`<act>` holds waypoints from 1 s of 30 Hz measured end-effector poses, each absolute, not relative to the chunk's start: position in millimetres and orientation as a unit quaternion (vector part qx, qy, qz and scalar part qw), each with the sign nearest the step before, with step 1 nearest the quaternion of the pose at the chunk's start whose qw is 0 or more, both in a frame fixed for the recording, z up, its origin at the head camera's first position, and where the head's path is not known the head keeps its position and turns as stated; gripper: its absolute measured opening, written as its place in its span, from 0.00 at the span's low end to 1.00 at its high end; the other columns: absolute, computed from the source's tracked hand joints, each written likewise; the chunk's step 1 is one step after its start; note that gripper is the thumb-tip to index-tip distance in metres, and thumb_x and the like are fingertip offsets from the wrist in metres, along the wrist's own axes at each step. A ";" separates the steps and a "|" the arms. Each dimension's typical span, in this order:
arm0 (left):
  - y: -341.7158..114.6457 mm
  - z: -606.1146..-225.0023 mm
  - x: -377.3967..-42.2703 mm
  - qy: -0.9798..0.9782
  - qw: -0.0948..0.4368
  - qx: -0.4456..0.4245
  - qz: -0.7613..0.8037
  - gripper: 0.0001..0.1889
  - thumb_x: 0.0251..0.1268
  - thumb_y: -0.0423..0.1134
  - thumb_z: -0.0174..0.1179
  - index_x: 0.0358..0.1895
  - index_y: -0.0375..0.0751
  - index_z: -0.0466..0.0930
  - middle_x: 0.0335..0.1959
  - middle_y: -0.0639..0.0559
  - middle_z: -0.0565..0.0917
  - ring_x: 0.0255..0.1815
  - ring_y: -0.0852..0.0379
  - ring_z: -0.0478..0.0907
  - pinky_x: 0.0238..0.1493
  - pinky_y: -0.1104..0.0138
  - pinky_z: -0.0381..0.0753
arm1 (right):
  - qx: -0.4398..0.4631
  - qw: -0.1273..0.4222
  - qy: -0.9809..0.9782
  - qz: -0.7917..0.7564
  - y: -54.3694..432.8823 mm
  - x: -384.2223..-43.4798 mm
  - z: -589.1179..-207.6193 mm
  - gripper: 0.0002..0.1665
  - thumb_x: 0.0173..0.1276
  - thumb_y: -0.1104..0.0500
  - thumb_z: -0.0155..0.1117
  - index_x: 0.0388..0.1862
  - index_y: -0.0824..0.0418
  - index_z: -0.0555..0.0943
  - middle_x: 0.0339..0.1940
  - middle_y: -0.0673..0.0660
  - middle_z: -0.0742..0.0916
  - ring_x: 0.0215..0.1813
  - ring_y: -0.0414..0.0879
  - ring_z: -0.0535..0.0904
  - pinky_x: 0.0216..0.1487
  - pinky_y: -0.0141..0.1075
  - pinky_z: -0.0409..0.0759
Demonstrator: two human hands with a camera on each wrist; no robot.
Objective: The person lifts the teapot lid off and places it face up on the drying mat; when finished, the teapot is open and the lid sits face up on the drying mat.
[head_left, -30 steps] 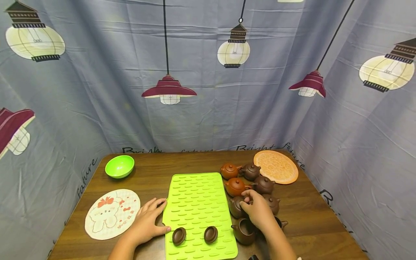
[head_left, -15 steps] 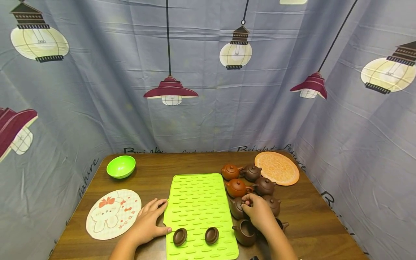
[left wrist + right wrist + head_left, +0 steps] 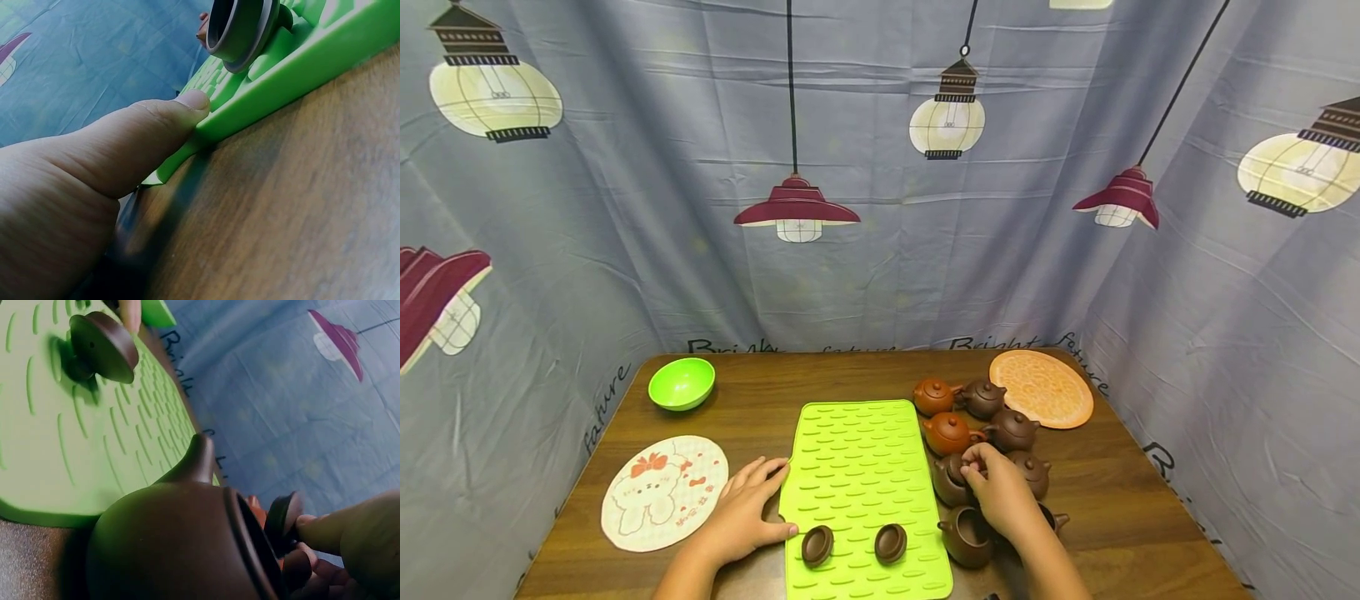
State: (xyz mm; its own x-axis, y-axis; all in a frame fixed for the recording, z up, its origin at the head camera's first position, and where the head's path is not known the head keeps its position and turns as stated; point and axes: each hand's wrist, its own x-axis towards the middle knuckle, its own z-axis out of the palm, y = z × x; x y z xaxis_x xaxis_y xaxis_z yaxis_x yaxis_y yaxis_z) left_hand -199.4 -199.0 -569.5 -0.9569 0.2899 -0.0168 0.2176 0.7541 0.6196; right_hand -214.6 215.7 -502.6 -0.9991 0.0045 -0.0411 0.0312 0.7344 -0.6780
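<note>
My right hand (image 3: 1002, 492) pinches a dark brown teapot lid (image 3: 284, 515) at the right of the lime-green mat (image 3: 865, 475). The lid is tilted over a brown teapot (image 3: 950, 487). Nearer me stands a lidless brown teapot (image 3: 964, 546), large in the right wrist view with its opening showing. Fingers spread, my left hand (image 3: 741, 512) rests at the mat's left edge, its thumb touching the rim in the left wrist view. Two brown lids lie upside down on the mat, a left lid (image 3: 817, 546) and a right lid (image 3: 891, 543).
Beyond my right hand stand two orange teapots, one at front (image 3: 950, 433), and several brown teapots, among them a far one (image 3: 983, 398). An orange round mat (image 3: 1041, 390) lies behind them. On the left are a green bowl (image 3: 681, 385) and a round rabbit-print mat (image 3: 662, 496).
My right hand's fingers have closed on the lid and tilted it up from the teapot. The left hand has stayed at the mat's edge. The head view has shifted slightly.
</note>
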 end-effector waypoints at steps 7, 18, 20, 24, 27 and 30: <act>-198.7 -567.4 -198.9 0.935 0.058 0.135 0.324 0.55 0.53 0.70 0.73 0.80 0.43 0.66 0.84 0.53 0.61 0.86 0.36 0.46 0.78 0.30 0.45 | 0.031 0.042 0.895 -0.443 214.6 -212.7 -500.0 0.07 0.83 0.59 0.58 0.55 0.59 0.76 0.38 0.56 0.85 0.32 0.48 0.80 0.30 0.37 0.79; -197.9 -567.2 -200.8 0.934 0.061 0.135 0.325 0.55 0.53 0.70 0.73 0.80 0.43 0.66 0.84 0.54 0.61 0.86 0.37 0.45 0.78 0.30 0.44 | 0.067 0.115 0.747 -0.651 211.5 -213.0 -499.0 0.18 0.84 0.60 0.54 0.65 0.66 0.70 0.49 0.65 0.87 0.30 0.41 0.75 0.27 0.29 0.74; -197.9 -567.4 -201.1 0.934 0.061 0.134 0.324 0.55 0.53 0.70 0.73 0.80 0.44 0.66 0.84 0.54 0.61 0.86 0.37 0.45 0.78 0.30 0.45 | 0.068 0.121 0.734 -0.665 211.5 -213.1 -498.4 0.19 0.84 0.59 0.55 0.67 0.66 0.69 0.49 0.65 0.87 0.29 0.39 0.73 0.26 0.27 0.73; -197.6 -566.8 -200.4 0.934 0.060 0.134 0.325 0.55 0.53 0.70 0.74 0.80 0.43 0.67 0.84 0.53 0.61 0.86 0.37 0.45 0.78 0.30 0.44 | 0.065 0.126 0.722 -0.677 210.3 -214.1 -497.1 0.19 0.84 0.60 0.54 0.67 0.66 0.68 0.48 0.64 0.86 0.28 0.37 0.73 0.25 0.26 0.72; -197.3 -566.5 -199.8 0.934 0.059 0.134 0.325 0.55 0.53 0.70 0.74 0.80 0.42 0.67 0.84 0.52 0.62 0.86 0.37 0.46 0.79 0.31 0.44 | 0.056 0.132 0.714 -0.685 207.3 -215.9 -496.5 0.18 0.84 0.61 0.54 0.66 0.66 0.68 0.49 0.64 0.86 0.28 0.37 0.73 0.25 0.26 0.73; -197.0 -566.5 -199.6 0.934 0.058 0.135 0.324 0.55 0.53 0.69 0.74 0.80 0.42 0.67 0.83 0.51 0.62 0.86 0.37 0.46 0.79 0.31 0.44 | 0.042 0.143 0.704 -0.695 202.6 -217.6 -496.0 0.18 0.84 0.59 0.55 0.66 0.66 0.68 0.50 0.65 0.85 0.28 0.37 0.73 0.26 0.25 0.73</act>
State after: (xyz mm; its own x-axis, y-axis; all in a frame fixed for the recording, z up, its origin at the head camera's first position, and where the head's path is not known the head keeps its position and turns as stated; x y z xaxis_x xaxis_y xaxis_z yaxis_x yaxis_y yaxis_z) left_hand -199.6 -197.0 -566.5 -0.9568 0.2900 -0.0205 0.2148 0.7530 0.6220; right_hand -217.6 202.6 -496.0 -0.9558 -0.1386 -0.2593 0.2574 0.0317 -0.9658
